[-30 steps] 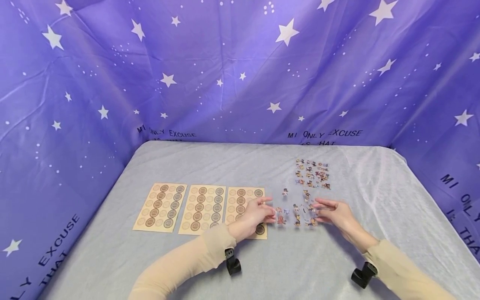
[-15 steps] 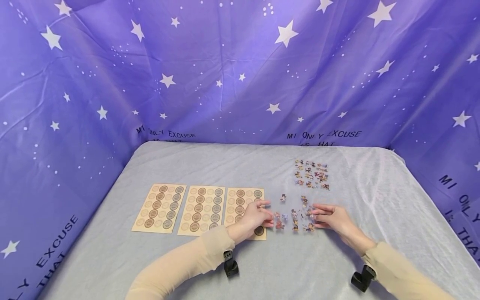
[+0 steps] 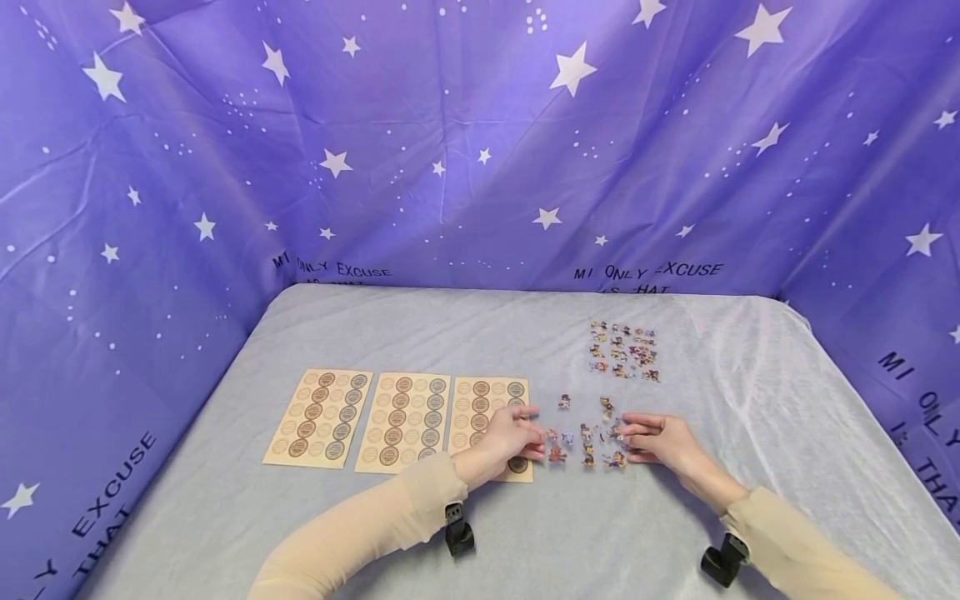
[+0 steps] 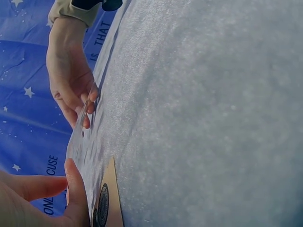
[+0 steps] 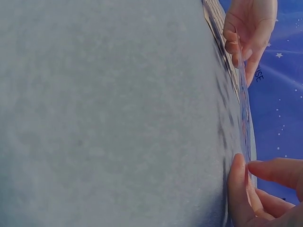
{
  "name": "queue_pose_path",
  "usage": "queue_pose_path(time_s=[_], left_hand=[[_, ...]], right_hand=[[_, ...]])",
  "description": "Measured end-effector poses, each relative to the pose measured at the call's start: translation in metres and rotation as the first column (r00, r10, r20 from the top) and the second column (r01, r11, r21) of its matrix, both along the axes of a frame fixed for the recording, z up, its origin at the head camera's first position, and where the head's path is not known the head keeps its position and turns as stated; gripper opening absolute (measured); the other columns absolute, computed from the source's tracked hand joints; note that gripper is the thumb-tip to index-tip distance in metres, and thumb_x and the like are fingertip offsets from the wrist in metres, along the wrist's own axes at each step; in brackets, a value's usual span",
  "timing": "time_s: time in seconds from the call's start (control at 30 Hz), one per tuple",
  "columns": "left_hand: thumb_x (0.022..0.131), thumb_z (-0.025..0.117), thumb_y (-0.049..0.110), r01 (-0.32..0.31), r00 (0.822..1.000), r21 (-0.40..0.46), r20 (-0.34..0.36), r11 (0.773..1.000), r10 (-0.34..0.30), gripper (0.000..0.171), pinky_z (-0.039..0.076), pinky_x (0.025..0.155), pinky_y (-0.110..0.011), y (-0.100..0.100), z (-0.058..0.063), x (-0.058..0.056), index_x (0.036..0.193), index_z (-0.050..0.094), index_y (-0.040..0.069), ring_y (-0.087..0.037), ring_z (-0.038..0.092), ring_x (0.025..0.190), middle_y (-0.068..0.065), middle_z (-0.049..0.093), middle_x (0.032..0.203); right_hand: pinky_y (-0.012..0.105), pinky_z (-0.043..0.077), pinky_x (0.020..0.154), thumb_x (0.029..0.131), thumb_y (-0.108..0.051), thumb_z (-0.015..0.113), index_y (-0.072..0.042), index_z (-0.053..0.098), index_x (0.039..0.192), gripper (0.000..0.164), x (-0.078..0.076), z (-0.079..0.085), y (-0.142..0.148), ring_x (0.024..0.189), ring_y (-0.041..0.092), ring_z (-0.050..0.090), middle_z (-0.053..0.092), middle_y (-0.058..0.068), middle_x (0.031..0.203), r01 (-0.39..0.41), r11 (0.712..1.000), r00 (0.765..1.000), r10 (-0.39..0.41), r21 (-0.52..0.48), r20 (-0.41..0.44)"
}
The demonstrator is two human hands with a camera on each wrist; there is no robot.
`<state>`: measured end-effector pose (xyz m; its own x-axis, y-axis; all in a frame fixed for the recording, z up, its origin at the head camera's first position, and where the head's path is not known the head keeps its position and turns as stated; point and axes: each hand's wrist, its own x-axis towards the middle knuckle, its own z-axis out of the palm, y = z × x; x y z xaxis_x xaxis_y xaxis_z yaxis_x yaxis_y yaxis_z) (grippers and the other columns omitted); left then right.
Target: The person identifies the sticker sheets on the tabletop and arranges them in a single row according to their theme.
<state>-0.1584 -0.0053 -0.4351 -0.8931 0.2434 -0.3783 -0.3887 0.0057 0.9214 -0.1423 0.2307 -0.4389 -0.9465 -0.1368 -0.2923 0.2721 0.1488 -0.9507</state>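
A clear sticker sheet with small colourful cartoon figures is stretched between my two hands, just above the cloth. My left hand pinches its left edge between thumb and fingers, overlapping the rightmost tan sheet in the head view. At the opposite edge, my right hand pinches the sheet with thumb and fingertips. Seen edge-on in the right wrist view, the clear sheet hangs nearly flat over its shadow. A second clear sticker sheet, with rows of similar figures, lies farther back.
Three tan sheets of round stickers lie side by side on the left: a left one, a middle one and a right one. A grey cloth covers the table. Purple star-printed curtains enclose it.
Both hands have brought the clear sticker sheet slightly down and toward me, a little to the left. A wider gap now shows between it and the rear sheet.
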Motion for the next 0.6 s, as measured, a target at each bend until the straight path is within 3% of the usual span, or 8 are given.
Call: queue_pose_path(time_s=[0.13, 0.6], left_hand=[[0.076, 0.050, -0.017, -0.005, 1.000, 0.000, 0.001, 1.000, 0.005, 0.046, 0.053, 0.054, -0.028, 0.0005, -0.0106, -0.0040, 0.121, 0.044, -0.010, -0.011, 0.054, 0.049, -0.015, 0.059, 0.074], [0.074, 0.051, -0.018, 0.034, 0.999, -0.083, -0.035, 0.996, -0.037, 0.046, 0.053, 0.049, -0.028, 0.0020, -0.0121, -0.0039, 0.119, 0.046, -0.011, -0.012, 0.055, 0.046, -0.018, 0.060, 0.070]], right_hand=[[0.030, 0.054, 0.064, 0.080, 0.011, 0.049, 0.024, 0.028, 0.123, 0.050, -0.0012, -0.0021, 0.0002, 0.067, 0.011, 0.062, 0.065, 0.002, 0.083, -0.003, 1.000, 1.000, 0.003, 0.009, -0.001], [0.028, 0.053, 0.057, 0.079, 0.009, 0.053, 0.021, 0.035, 0.121, 0.047, -0.0005, -0.0034, -0.0022, 0.061, 0.011, 0.058, 0.064, 0.003, 0.079, 0.008, 0.990, 1.000, -0.006, 0.140, -0.015]])
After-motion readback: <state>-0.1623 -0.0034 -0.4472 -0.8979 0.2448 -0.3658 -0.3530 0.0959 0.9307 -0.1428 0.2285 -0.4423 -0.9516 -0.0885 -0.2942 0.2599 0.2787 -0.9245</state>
